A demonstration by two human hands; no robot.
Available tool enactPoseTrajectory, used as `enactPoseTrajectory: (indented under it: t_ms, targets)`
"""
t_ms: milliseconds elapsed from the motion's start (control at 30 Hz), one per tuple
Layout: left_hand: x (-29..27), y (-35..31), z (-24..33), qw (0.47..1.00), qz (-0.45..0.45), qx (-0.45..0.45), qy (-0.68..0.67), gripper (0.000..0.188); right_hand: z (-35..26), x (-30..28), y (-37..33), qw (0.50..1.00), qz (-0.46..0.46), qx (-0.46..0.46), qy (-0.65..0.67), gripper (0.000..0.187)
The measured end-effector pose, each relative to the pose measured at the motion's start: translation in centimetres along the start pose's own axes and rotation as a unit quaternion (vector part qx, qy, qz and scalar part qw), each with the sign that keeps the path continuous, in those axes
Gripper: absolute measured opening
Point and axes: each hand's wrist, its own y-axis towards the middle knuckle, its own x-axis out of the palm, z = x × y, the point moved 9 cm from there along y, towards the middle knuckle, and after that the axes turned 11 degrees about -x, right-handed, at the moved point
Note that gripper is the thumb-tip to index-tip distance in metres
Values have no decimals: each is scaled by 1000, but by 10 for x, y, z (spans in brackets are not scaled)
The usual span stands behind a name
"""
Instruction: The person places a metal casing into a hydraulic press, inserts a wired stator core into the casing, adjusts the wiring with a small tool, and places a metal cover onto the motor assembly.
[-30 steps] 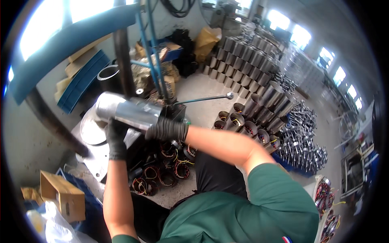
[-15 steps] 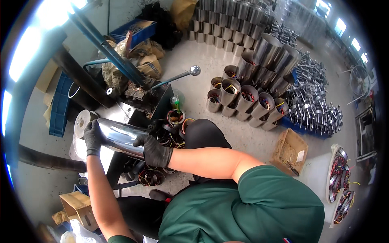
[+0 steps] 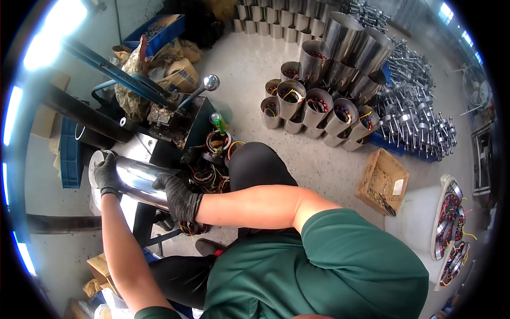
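Note:
A shiny metal cylinder lies across the front of the machine, held between both my gloved hands. My left hand is closed round its left end, right beside a pale round disc on the machine. Around the cylinder's right end my right hand is wrapped, its thumb on top. Behind the cylinder is the metal bed of the machine, with a ball-ended lever above it. Wound coils with coloured wires sit just right of the machine, partly hidden by my right hand.
Several metal sleeves with wired coils inside stand on the floor ahead. Shafted rotors are piled to their right. A cardboard box and a white container with coils stand at my right. Blue bins are at the left.
The view has shifted, so the machine sits a little farther left. The cylinder's left end now sits closer against the pale disc, with both hands still on the cylinder.

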Motion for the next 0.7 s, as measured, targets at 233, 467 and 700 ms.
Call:
enactPoseTrajectory:
  t_ms: [233, 467, 700]
  targets:
    - [-47, -43, 48, 936, 30, -103, -335, 39, -15, -14, -28, 981, -133, 70, 124, 43]
    - [-30, -27, -35, 952, 69, -242, -172, 75, -104, -20, -105, 976, -200, 83, -24, 53]
    - [-8, -17, -3, 996, 57, -65, -11, 47, -182, -98, -13, 994, -111, 12, -2, 61]
